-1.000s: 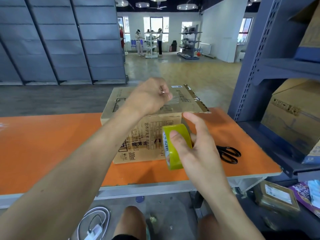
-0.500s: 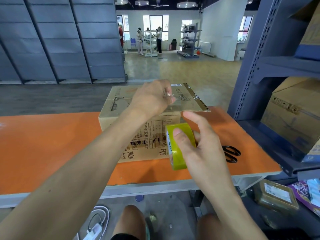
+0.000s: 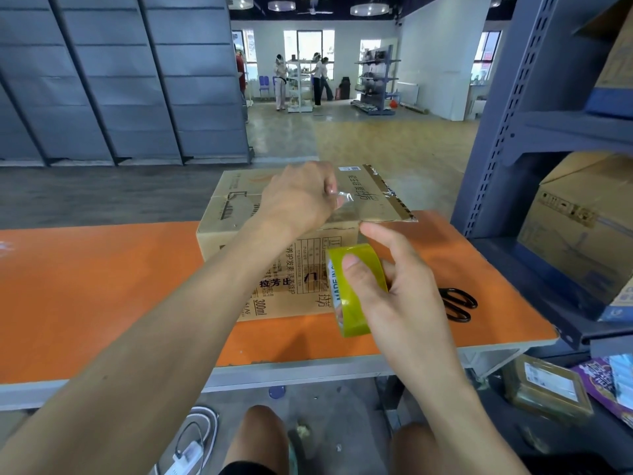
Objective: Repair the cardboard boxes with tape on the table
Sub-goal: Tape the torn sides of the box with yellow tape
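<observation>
**At the orange table: tape drawn, seam not yet sealed**

Over on the table (image 3: 102, 286), the cardboard box (image 3: 371, 197) sits near the far edge, right in front of the person. The left hand (image 3: 301, 197) hovers over the box top, fingers curled in and pinching the loose end of a clear tape strip (image 3: 346, 200). The right hand (image 3: 400, 296) is lower and nearer, thumb and fingers wrapped round the yellowish tape roll (image 3: 352, 296) in front of the box's printed face.

By my reading this is early going. The strip is pulled out but I can't see it pressed down anywhere. The right-hand flap juts out past the side wall, ragged old tape along its edge. What's left, I'd say: lay the strip, smooth it, cut it. The scissors (image 3: 459, 305) lie on the table just right of the roll hand, untouched.

As for contents, the box top is down, so whatever's inside is hidden. The shelf rack (image 3: 496, 138) on the right holds more cardboard boxes (image 3: 575, 234), also shut up, and a small taped parcel (image 3: 544, 389) sits on the bottom shelf.
</observation>
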